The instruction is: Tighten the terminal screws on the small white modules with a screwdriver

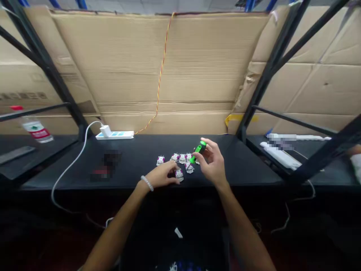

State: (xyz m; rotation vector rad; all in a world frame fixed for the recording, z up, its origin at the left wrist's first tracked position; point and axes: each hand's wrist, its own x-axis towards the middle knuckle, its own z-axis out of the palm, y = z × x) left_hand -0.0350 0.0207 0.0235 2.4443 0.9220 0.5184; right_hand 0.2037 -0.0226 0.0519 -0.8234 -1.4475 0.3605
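Observation:
My right hand (213, 161) grips a green-and-black screwdriver (199, 149), its handle tilted up and its thin tip pointing down and to the left. Below the tip lies a small white-and-purple part (189, 168). My left hand (163, 174), with a pale beaded bracelet at the wrist, closes its fingers on another small white-and-purple part (179, 174) near the table's front edge. Several like parts (182, 158) sit in a loose row just behind, partly hidden by my hands. One more part (160, 160) stands apart at the left.
The black table (248, 165) ends in front of me. A white power strip (115, 135) with a plugged-in charger lies at the back, its white cable (63, 175) hanging over the left side. Dark metal posts (261, 88) flank both sides. Cardboard (126, 67) forms the back wall.

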